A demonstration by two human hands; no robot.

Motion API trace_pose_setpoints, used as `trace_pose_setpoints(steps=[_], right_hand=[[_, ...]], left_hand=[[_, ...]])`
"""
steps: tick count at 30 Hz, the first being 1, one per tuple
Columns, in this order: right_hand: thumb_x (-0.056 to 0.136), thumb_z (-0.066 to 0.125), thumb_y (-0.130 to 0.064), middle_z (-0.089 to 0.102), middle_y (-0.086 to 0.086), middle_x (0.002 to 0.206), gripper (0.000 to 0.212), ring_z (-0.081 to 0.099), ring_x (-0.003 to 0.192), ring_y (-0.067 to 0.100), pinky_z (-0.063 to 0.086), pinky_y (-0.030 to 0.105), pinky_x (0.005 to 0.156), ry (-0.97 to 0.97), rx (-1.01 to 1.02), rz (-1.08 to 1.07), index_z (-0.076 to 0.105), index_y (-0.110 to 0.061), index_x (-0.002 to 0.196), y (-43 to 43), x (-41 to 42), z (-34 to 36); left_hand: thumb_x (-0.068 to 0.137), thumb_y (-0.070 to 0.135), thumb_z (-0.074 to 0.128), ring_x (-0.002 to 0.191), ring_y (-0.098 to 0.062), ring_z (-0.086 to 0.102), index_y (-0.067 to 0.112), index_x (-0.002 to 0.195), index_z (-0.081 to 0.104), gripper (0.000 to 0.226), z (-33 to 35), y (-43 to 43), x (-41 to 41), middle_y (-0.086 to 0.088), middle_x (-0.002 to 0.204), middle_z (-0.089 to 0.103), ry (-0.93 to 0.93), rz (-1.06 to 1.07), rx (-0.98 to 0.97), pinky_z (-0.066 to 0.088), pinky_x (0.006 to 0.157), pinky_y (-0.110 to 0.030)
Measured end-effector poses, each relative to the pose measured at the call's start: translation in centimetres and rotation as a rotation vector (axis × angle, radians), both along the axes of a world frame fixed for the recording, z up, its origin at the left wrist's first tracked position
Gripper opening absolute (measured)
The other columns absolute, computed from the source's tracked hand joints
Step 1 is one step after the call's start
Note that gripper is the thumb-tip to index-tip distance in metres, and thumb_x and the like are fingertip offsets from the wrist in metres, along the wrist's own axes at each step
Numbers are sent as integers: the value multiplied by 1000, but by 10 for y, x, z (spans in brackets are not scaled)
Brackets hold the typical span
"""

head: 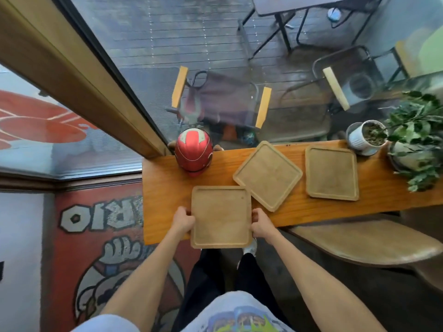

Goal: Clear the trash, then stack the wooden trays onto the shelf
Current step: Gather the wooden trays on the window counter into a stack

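Three empty wooden trays lie on a narrow wooden counter (167, 188) by the window. The nearest tray (221, 216) overhangs the counter's front edge. My left hand (183, 220) grips its left rim and my right hand (262, 224) grips its right rim. A second tray (267, 176) lies turned at an angle just beyond it, touching its far right corner. The third tray (332, 173) lies flat further right, apart from the others. No trash shows on the counter.
A red helmet (193, 153) stands at the counter's back edge on the left. A white plant pot (366, 137) and a leafy plant (417, 140) occupy the right end. A wooden chair seat (366, 243) sits below right. Glass window behind the counter.
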State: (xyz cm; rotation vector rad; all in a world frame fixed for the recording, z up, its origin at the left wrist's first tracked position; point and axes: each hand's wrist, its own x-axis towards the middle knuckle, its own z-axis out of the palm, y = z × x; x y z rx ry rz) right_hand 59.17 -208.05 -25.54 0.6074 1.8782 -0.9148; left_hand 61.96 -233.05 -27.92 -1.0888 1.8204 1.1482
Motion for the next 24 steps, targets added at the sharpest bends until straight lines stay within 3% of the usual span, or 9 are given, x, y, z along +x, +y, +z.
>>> trace_pose_setpoints(steps=[4,13,20,24], right_hand=[[83,70,-6,56,9,124,55,53,115,26,50,48,99,46,-81,-19,44,-11,131,12,-9,31],[92,58,-3,61,11,121,42,58,113,28,53,44,94,242,-69,8,49,-9,133,97,-86,48],[93,51,-2,54,10,138,50,52,125,26,49,42,103,342,3,357,46,-13,142,143,-172,5],[93,47,-2,55,10,137,49,52,126,27,46,39,101,416,56,584,50,-14,140,141,-200,-16]], left_hand=[[86,-4,56,108,-37,58,13,105,35,33,36,7,-3,-19,116,54,28,61,56,57,86,-54],[93,13,59,106,-29,58,9,114,42,27,64,103,-40,-12,116,55,165,225,100,56,90,-51],[95,13,52,106,-30,57,10,113,41,22,36,199,-60,-11,116,53,156,493,25,53,93,-51],[96,15,50,102,-25,54,11,112,39,20,17,228,-64,-8,114,49,122,598,-33,51,86,-42]])
